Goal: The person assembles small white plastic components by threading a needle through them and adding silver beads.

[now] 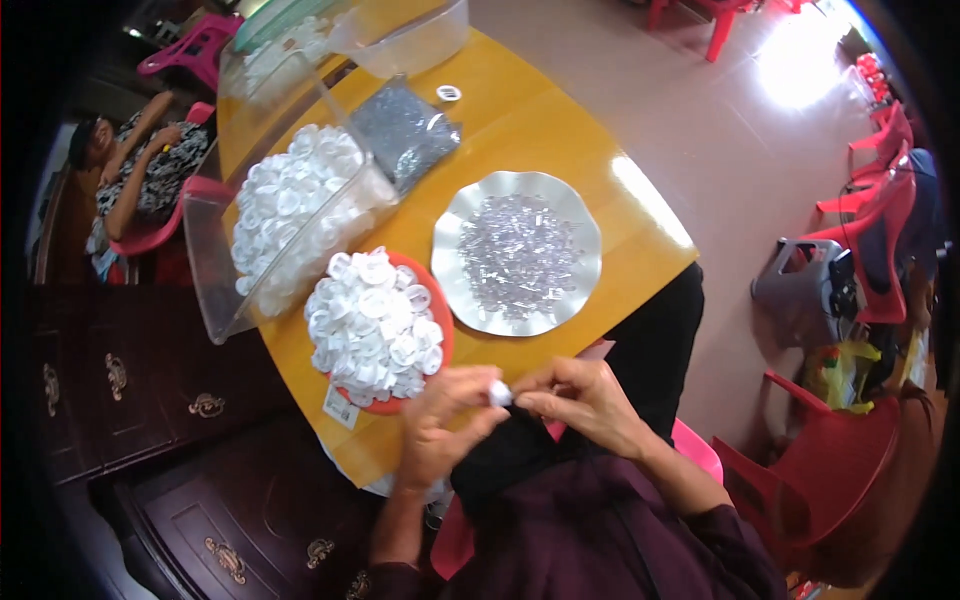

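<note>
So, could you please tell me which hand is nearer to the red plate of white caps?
Left. The left hand sits just beside the red plate; the right hand is farther right.

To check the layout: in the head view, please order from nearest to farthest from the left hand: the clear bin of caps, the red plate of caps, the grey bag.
1. red plate of caps, just above the left hand.
2. clear bin of caps, farther up-left.
3. grey bag, farthest, at the table's far side.

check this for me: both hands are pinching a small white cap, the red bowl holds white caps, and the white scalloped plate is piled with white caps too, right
Not quite. The head view shows the white scalloped plate holding small clear pieces, not white caps. The rest stands: the left hand and right hand pinch a small white cap, and the red bowl holds white caps.
</note>
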`<state>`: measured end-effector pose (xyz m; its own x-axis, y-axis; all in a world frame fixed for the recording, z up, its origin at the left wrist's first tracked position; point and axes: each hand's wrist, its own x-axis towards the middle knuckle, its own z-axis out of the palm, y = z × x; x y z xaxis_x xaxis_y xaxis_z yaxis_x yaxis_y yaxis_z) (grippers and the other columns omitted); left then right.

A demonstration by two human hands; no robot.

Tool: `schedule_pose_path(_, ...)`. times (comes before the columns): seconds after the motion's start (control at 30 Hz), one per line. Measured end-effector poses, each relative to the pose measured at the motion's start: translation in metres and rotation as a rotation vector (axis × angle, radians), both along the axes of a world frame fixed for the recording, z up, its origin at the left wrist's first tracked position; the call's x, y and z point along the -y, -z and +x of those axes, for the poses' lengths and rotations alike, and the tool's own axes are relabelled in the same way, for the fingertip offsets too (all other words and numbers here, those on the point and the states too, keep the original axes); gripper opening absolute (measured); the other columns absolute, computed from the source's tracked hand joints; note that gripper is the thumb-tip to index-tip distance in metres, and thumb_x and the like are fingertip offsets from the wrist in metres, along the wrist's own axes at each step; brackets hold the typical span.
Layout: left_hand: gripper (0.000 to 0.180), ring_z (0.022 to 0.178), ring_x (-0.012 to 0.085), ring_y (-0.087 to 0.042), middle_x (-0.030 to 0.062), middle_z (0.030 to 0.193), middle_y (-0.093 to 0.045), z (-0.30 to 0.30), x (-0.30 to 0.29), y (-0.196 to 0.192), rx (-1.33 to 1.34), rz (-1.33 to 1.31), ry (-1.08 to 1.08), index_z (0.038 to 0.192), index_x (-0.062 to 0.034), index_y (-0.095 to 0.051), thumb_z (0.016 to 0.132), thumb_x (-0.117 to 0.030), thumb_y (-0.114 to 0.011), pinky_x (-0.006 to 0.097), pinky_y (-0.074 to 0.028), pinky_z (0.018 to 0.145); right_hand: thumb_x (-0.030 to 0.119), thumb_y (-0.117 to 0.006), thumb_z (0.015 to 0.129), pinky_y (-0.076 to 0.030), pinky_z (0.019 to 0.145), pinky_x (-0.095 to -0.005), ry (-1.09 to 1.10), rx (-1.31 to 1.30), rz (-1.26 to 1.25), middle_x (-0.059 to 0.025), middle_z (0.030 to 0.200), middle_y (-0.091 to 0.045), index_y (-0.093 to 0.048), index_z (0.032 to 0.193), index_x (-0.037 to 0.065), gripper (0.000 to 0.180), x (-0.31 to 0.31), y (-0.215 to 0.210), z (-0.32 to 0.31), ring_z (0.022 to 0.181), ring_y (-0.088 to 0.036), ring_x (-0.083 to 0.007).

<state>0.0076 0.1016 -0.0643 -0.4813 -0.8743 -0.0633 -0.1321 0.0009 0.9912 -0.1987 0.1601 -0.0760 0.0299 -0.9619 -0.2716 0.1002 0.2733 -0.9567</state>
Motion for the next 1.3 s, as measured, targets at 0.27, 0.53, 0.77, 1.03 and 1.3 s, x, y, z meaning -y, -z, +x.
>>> schedule_pose_path(0.27,0.031,0.102,0.0136,-0.061,0.0061,0.122,-0.063,0.066,0.182,-0.062,0.349,-0.791,-0.433,0.123,-0.0023,-0.064,0.091,-0.001,-0.066,0.028,-0.05,0.089,0.017,-0.07,0.086,-0.052,0.063,-0.0351,0.164,-0.829,-0.208,-0.01,0.087,-0.066,-0.065,0.098,0.005,0.018,0.052,0.001,-0.064,0.072,-0.067,-0.0267)
schedule_pose_path(0.53,0.03,0.114,0.0283,-0.063,0.0135,0.124,-0.065,0.021,0.118,-0.053,0.604,-1.022,-0.322,0.118,-0.0035,-0.068,0.088,-0.002,-0.067,0.038,-0.05,0.097,0.018,-0.071,0.084,-0.052,0.069,-0.0355,0.194,-1.032,-0.296,-0.0073,0.093,-0.067,-0.068,0.099,0.008,0.018,0.084,0.013,-0.061,0.075,-0.067,-0.0246)
schedule_pose_path(0.77,0.026,0.109,0.0261,-0.064,0.0121,0.117,-0.067,-0.024,0.045,-0.009,0.381,-0.718,-0.17,0.109,-0.0045,-0.072,0.083,0.002,-0.072,0.036,-0.051,0.093,0.017,-0.071,0.083,-0.053,0.074,-0.0382,0.174,-0.862,-0.259,-0.0084,0.093,-0.066,-0.069,0.091,0.008,0.012,0.089,0.016,-0.057,0.083,-0.067,-0.0283)
schedule_pose_path(1.03,0.022,0.097,0.0238,-0.067,0.0107,0.111,-0.068,-0.054,0.037,-0.005,0.214,-0.56,-0.16,0.106,-0.0034,-0.071,0.085,0.002,-0.07,0.033,-0.054,0.083,0.012,-0.07,0.085,-0.053,0.066,-0.0332,0.208,-0.672,-0.329,-0.0088,0.089,-0.067,-0.068,0.094,0.005,0.012,0.091,0.002,-0.052,0.072,-0.067,-0.0217)
schedule_pose_path(1.3,0.021,0.101,0.0222,-0.066,0.0107,0.112,-0.068,-0.064,0.043,0.003,0.187,-0.447,-0.193,0.108,-0.0033,-0.07,0.087,0.0,-0.068,0.031,-0.053,0.085,0.009,-0.073,0.087,-0.054,0.062,-0.0259,0.243,-0.187,-0.181,-0.0076,0.081,-0.069,-0.064,0.099,-0.002,0.018,0.092,0.006,-0.046,0.07,-0.064,-0.0104)
